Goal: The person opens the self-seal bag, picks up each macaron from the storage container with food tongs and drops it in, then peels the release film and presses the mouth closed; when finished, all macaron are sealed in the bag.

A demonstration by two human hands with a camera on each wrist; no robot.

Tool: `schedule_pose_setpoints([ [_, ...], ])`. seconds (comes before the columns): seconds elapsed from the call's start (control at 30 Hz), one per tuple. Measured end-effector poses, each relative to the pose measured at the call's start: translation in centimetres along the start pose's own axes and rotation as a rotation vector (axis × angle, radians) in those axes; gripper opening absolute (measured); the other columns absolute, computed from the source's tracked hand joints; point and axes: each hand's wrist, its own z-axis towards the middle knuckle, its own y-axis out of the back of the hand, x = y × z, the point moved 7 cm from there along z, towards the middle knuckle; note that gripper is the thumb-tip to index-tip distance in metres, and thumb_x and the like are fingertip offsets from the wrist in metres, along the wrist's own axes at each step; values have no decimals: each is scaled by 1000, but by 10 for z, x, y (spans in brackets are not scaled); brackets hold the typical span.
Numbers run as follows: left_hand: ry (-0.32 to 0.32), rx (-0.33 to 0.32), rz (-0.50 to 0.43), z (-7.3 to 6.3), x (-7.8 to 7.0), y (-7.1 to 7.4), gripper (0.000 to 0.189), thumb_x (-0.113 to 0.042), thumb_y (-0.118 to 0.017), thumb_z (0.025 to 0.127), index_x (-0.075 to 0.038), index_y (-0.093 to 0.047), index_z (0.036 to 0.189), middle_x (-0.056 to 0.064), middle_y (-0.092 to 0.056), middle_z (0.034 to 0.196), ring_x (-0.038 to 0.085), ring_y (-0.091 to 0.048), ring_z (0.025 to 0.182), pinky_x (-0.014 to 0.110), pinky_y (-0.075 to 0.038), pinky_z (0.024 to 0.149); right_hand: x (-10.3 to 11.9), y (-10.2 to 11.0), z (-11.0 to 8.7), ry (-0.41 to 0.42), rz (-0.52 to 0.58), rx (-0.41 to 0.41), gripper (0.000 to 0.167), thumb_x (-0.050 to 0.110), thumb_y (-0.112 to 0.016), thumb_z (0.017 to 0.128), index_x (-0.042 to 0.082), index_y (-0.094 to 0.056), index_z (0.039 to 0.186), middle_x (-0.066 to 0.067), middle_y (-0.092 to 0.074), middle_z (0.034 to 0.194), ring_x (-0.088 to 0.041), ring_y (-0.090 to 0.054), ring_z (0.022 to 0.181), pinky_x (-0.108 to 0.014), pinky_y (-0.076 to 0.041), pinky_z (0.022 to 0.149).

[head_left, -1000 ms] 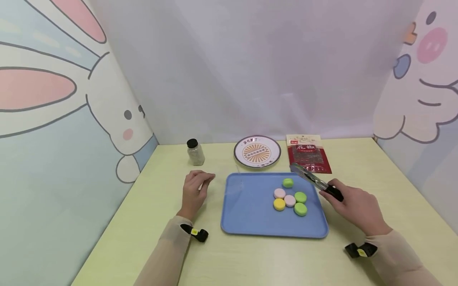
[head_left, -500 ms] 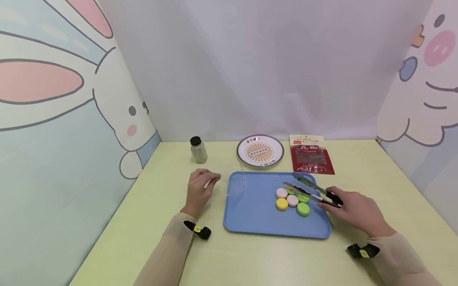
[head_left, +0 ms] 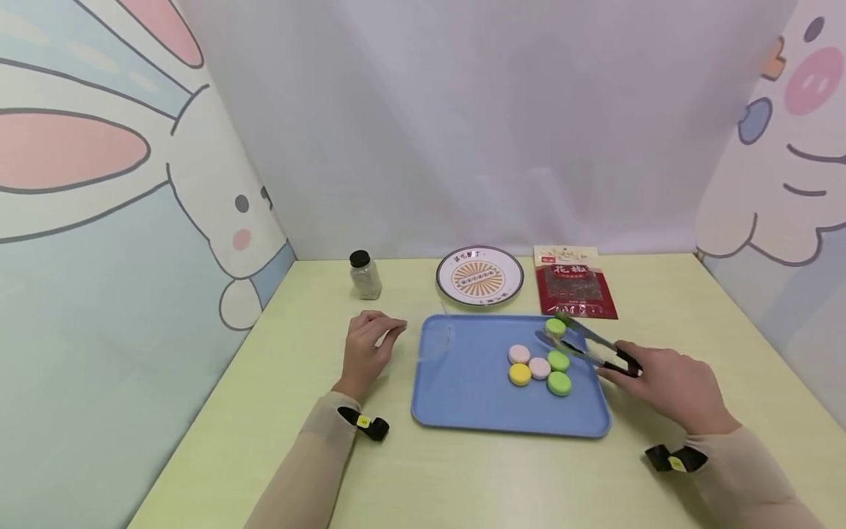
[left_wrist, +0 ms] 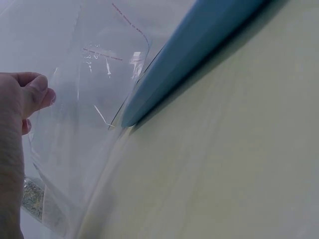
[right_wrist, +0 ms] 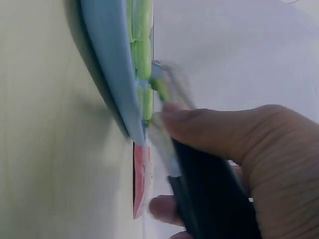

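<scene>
My left hand [head_left: 366,353] is left of the blue tray [head_left: 463,411], pinching a clear plastic bag [left_wrist: 89,99] between thumb and fingertips; the bag reaches over the tray's left edge. My right hand [head_left: 677,386] grips the black handles of metal tongs [head_left: 584,355] at the tray's right side. Their arms are spread, one tip on either side of a green macaron [head_left: 555,326] near the tray's back right corner. Close in front lie two pink macarons [head_left: 518,354], a yellow macaron [head_left: 520,375] and two more green macarons [head_left: 559,383].
Behind the tray stands a round white plate [head_left: 479,278] with an orange pattern. Right of it lies a red spice packet [head_left: 576,290]. A small jar [head_left: 366,278] with a black lid stands at the back left. A white curtain [head_left: 463,147] hangs behind the table.
The tongs have gone from closed to spread and moved round the back green macaron, which now lies farther right and back. The left hand keeps its pinch on the bag.
</scene>
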Motion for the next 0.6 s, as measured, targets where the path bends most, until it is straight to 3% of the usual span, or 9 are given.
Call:
schedule_pose_setpoints([
  [0.1,-3,-3,0,0,-1,0,14,-7,-82,84,-13,-80,97,-2,-76,88,22,-64,88,43,-42,81,0,-6,1,-20,13,60,60,64,-68,86,15,-70,120,3,-51,61,-16,-44,54,-33,-30,41],
  [0.2,-2,-10,0,2,-2,3,14,-8,-81,85,-13,-79,97,-2,-76,88,22,-64,89,43,-43,82,3,-4,3,-14,12,43,58,60,-70,88,14,-71,124,2,-53,62,-17,-44,54,-33,-30,42],
  [0.27,-6,-14,2,2,-3,5,14,-9,-82,84,-13,-80,97,-2,-76,89,22,-64,89,43,-43,82,5,-1,2,-1,14,1,55,57,-70,89,14,-71,124,3,-52,59,-16,-42,52,-33,-28,41],
  [0.4,-16,-10,-3,3,-6,5,14,-10,-82,85,-13,-80,98,-2,-76,94,22,-65,90,43,-44,81,13,9,1,52,66,-167,50,46,-78,86,12,-73,122,6,-51,56,-12,-38,49,-30,-26,41],
  [0.5,-18,-13,-21,4,-6,3,15,-9,-81,85,-12,-80,99,-1,-75,96,23,-64,92,42,-45,83,36,14,3,129,135,-248,48,38,-83,82,11,-75,120,10,-49,54,-7,-36,47,-26,-26,43],
  [0.6,-26,-25,-58,3,-6,2,16,-5,-81,84,-10,-80,99,1,-74,95,23,-63,91,38,-48,84,74,11,11,202,188,-179,45,40,-83,82,15,-76,120,14,-42,53,-4,-34,46,-24,-27,43],
])
